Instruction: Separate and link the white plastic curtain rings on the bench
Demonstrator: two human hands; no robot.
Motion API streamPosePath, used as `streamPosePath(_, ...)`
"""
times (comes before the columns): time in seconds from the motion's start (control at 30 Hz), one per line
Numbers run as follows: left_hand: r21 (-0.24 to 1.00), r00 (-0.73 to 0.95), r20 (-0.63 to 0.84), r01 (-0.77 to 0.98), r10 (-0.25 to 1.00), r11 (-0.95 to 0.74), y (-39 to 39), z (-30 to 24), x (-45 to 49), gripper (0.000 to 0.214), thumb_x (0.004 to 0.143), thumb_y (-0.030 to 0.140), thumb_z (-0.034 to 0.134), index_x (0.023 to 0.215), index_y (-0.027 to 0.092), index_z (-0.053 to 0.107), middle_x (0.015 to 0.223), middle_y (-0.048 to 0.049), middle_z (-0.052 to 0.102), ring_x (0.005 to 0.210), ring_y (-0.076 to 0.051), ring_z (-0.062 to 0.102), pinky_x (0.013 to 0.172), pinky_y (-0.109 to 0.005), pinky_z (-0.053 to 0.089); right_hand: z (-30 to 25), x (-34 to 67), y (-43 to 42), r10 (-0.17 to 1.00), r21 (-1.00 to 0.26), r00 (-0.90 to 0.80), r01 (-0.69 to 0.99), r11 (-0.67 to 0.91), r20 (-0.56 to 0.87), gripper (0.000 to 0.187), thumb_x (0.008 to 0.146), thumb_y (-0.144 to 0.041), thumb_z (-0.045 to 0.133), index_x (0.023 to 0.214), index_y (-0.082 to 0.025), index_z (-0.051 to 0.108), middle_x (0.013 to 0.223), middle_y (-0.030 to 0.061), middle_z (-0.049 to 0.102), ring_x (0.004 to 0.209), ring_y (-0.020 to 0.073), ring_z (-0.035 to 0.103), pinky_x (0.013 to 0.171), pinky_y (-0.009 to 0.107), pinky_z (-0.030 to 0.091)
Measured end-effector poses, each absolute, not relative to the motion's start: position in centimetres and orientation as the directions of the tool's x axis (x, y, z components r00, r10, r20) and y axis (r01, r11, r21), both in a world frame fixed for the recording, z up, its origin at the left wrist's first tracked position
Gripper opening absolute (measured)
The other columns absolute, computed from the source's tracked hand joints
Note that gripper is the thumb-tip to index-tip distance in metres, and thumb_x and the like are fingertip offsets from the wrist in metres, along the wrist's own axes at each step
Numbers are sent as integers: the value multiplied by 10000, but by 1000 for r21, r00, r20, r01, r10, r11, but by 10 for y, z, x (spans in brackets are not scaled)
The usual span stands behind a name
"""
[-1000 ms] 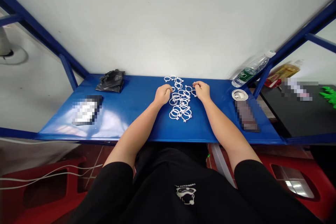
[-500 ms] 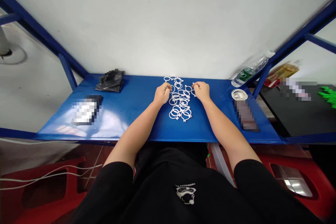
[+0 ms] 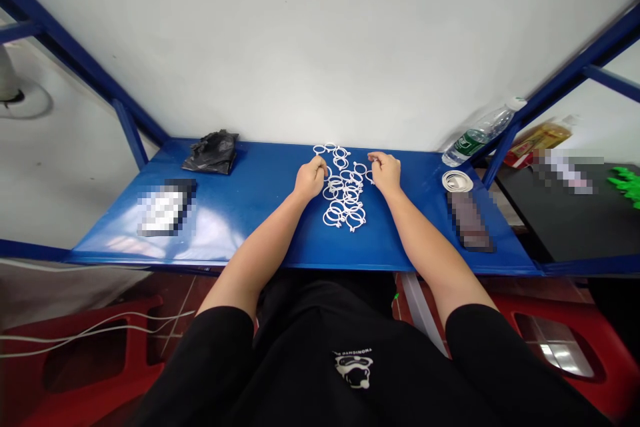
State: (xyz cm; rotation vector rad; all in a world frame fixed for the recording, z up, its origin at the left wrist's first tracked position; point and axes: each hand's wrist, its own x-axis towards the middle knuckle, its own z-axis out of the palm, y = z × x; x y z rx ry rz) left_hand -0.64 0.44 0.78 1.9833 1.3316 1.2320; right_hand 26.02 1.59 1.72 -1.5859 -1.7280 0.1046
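Observation:
White plastic curtain rings (image 3: 345, 203), each with a small eyelet, lie overlapping in a loose column on the blue tabletop. To the left of them is my left hand (image 3: 311, 177), its fingers closed at one white curtain ring (image 3: 329, 173) that is partly covered by the fingertips. My right hand (image 3: 387, 171) hovers at the column's right side with fingers curled in. Another ring (image 3: 369, 177) shows just beside it, partly hidden by the hand. What the right fingertips hold, if anything, is too small to make out.
A crumpled black plastic bag (image 3: 213, 151) and a blurred-out dark-edged item (image 3: 167, 208) are on the left. On the right stand a water bottle (image 3: 483, 133), a coiled white cable (image 3: 457, 181) and a blurred flat item (image 3: 469, 220). Blue frame bars (image 3: 131, 133) rise at both ends.
My right fingertips have lifted slightly and loosened a little. My left hand has shifted barely, covering more of its ring. The rings on the table look the same.

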Motion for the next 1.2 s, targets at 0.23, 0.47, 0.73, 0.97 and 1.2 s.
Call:
streamPosePath(0.23,796,41,445,439,894,-416,12,1,-6,338,884,41,444,1085,225,644,1101,-47,792,998,-205,769,969,-359,573,12,261,19,875,-581,93,780,232,476,424,871,-164,521,1203,-217,778,1170,73,821,1087,299,742,1074,485,520)
streamPosePath(0.47,732,-13,554,484,832,-480,22,-5,-10,307,889,16,459,952,205,693,1225,-87,754,1170,-215,718,1061,-362,543,12,256,11,807,-606,-21,649,460,590,235,866,-235,569,938,-232,793,980,55,818,904,249,746,893,400,595)
streamPosePath(0.73,771,33,497,441,867,-459,24,-13,-9,298,970,87,438,1028,196,709,1001,-52,749,797,-160,702,860,-306,578,12,253,6,850,-694,-26,565,447,527,266,945,-403,586,940,-222,781,823,32,799,726,214,733,742,343,571)
streamPosePath(0.97,765,48,498,445,866,-465,25,-13,-9,300,975,88,460,1074,186,725,1032,-61,749,827,-164,712,885,-318,580,8,262,19,886,-620,69,739,263,459,234,938,-326,572,886,-227,777,885,57,786,832,253,705,840,398,549)
streamPosePath(1.2,727,106,517,468,849,-502,22,-11,-4,244,924,116,595,1087,186,761,1039,-68,763,848,-166,717,832,-301,595,4,262,23,938,-463,-45,861,211,343,348,952,-378,636,1228,-226,784,1249,126,754,1174,358,633,1048,537,492)
